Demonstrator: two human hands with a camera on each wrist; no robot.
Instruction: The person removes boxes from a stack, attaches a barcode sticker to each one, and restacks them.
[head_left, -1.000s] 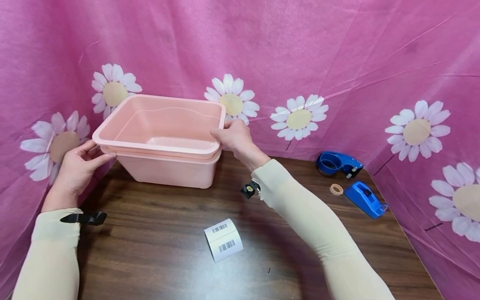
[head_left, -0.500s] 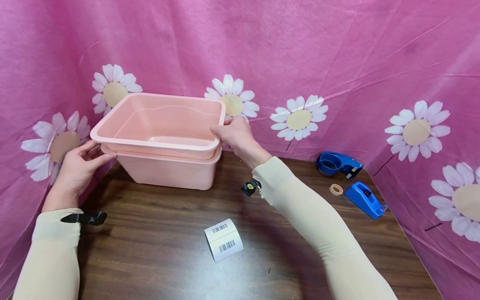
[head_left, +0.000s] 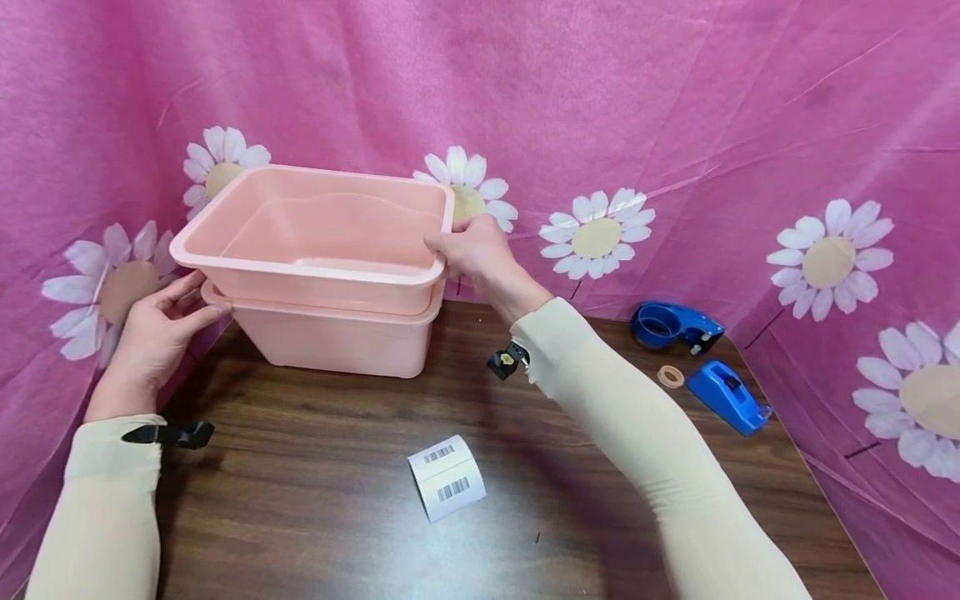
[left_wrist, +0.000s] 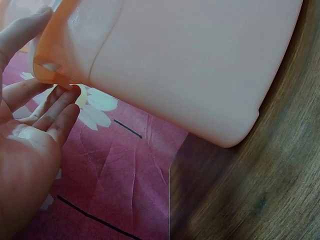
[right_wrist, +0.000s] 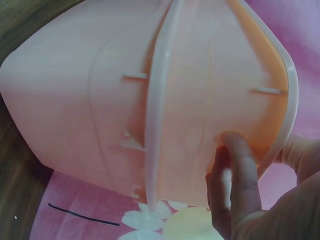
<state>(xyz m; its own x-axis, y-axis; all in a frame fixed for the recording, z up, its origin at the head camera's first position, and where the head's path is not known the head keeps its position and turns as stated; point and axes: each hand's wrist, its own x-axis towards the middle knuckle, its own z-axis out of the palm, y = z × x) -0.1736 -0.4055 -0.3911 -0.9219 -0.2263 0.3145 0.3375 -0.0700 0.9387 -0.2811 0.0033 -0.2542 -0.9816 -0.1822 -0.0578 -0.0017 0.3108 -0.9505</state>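
Two pink plastic bins are nested at the back left of the table. The upper bin [head_left: 322, 287] is raised partway out of the lower bin [head_left: 337, 342], which stands on the wood. My right hand [head_left: 480, 258] grips the upper bin's right rim, thumb over the edge and fingers beneath it, as the right wrist view also shows. At the lower bin's left rim, my left hand [head_left: 157, 333] holds the edge between thumb and fingers. In the left wrist view the fingers [left_wrist: 65, 117] curl under that rim.
A curled white label sheet with barcodes [head_left: 447, 479] lies on the table [head_left: 300, 475]. Off to the right are a blue tape dispenser [head_left: 727, 396], a blue tape gun [head_left: 675, 327] and a small tape roll [head_left: 671, 377]. A pink flowered cloth [head_left: 562, 100] hangs behind.
My right hand has raised the upper bin, so more of its wall shows above the lower one. The left hand stays at the lower bin's rim, nearly still.
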